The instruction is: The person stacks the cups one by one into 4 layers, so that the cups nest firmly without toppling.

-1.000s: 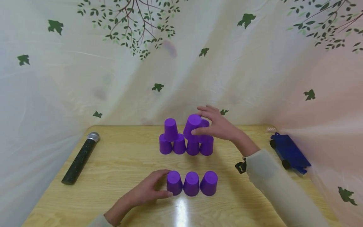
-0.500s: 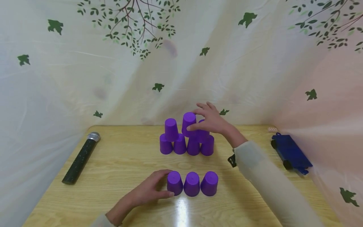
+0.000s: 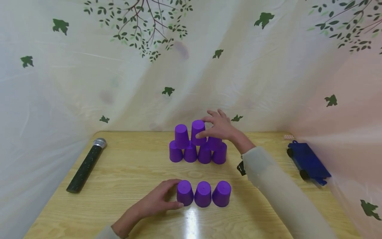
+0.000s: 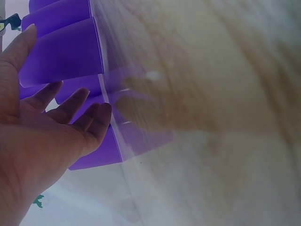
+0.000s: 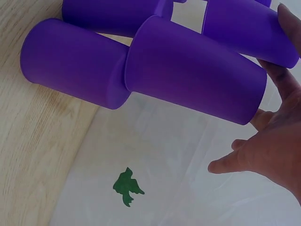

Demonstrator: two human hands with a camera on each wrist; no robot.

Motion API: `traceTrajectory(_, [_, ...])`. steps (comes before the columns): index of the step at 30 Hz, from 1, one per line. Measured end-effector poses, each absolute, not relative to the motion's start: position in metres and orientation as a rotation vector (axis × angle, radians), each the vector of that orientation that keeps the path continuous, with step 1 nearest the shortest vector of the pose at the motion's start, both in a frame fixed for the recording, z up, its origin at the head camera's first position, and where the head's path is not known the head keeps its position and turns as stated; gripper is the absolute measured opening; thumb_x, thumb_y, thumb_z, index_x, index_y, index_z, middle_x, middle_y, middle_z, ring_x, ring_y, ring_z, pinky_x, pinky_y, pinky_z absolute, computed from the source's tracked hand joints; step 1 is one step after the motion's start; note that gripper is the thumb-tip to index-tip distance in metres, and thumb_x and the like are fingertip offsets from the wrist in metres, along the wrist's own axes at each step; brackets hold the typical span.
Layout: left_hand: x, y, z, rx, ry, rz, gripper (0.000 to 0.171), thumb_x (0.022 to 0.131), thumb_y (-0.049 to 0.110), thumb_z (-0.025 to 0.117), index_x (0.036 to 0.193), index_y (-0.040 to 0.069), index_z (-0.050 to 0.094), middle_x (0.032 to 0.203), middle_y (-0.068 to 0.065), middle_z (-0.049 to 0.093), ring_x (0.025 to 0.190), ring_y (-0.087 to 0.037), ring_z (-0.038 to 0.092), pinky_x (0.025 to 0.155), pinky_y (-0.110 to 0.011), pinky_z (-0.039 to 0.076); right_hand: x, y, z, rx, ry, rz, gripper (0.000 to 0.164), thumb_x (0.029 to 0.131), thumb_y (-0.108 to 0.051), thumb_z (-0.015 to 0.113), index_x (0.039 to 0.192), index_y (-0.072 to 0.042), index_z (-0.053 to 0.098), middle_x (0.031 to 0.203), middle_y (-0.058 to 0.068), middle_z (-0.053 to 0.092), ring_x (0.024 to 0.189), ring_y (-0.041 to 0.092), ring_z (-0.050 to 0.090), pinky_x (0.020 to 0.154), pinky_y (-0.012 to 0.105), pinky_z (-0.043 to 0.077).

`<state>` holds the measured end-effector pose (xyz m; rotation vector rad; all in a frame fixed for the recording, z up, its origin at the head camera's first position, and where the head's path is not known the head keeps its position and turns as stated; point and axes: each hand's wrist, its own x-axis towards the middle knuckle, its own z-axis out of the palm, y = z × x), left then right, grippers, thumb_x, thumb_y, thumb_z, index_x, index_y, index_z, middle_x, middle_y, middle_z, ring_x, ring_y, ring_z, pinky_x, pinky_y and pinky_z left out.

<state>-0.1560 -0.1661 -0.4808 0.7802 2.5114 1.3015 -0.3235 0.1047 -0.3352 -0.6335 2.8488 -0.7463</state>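
Observation:
Three upside-down purple cups stand in a front row: left [image 3: 185, 193], middle [image 3: 203, 194] and right [image 3: 222, 194]. My left hand [image 3: 156, 199] has its thumb and index finger at opposite sides of the left one, other fingers loosely bent. Farther back, several purple cups form a base row [image 3: 176, 151]. A cup [image 3: 181, 136] sits on it at left, another [image 3: 215, 142] at right, partly behind my hand. Between these two, my right hand [image 3: 219, 127] pinches a purple cup [image 3: 198, 131] by thumb and index finger, low over the base row; its remaining fingers are spread.
A black microphone [image 3: 86, 166] with a silver head lies at the table's left. On the right is a blue toy wagon [image 3: 308, 162] with black wheels. A pale curtain [image 3: 134, 99] with leaf prints hangs behind the wooden table [image 3: 134, 159].
My right hand has carried its cup leftward, off the right upper cup, to between the two upper cups, and then slightly down. My left hand keeps its place at the front left cup.

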Motion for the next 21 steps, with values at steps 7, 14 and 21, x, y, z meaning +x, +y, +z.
traceTrajectory(7, [-0.154, -0.167, -0.478, 0.753, 2.540, 1.263, 0.068, 0.086, 0.049, 0.075, 0.142, 0.018, 0.051, 0.141, 0.002, 0.058, 0.135, -0.027, 0.051, 0.116, -0.056, 0.037, -0.326, 0.102, -0.335, -0.617, 2.851, -0.701, 0.076, 0.077, -0.056, 0.077, 0.141, -0.020, 0.058, 0.169, 0.013, 0.015, 0.154, 0.046, -0.008, 0.116, 0.077, 0.002])
traceTrajectory(14, [-0.152, -0.168, -0.478, 0.733, 2.555, 1.242, 0.070, 0.086, 0.049, 0.075, 0.143, 0.017, 0.051, 0.142, -0.001, 0.057, 0.135, -0.030, 0.051, 0.115, -0.058, 0.036, -0.328, 0.096, -0.337, -0.579, 2.848, -0.636, 0.078, 0.078, -0.057, 0.076, 0.143, -0.021, 0.056, 0.169, 0.012, 0.011, 0.154, 0.045, -0.010, 0.115, 0.077, 0.000])
traceTrajectory(21, [-0.152, -0.170, -0.478, 0.730, 2.567, 1.221, 0.070, 0.086, 0.050, 0.075, 0.143, 0.017, 0.051, 0.141, -0.001, 0.058, 0.134, -0.029, 0.051, 0.114, -0.055, 0.038, -0.330, 0.091, -0.338, -0.551, 2.847, -0.590, 0.078, 0.078, -0.057, 0.077, 0.143, -0.022, 0.056, 0.169, 0.012, 0.010, 0.153, 0.045, -0.011, 0.115, 0.078, -0.001])
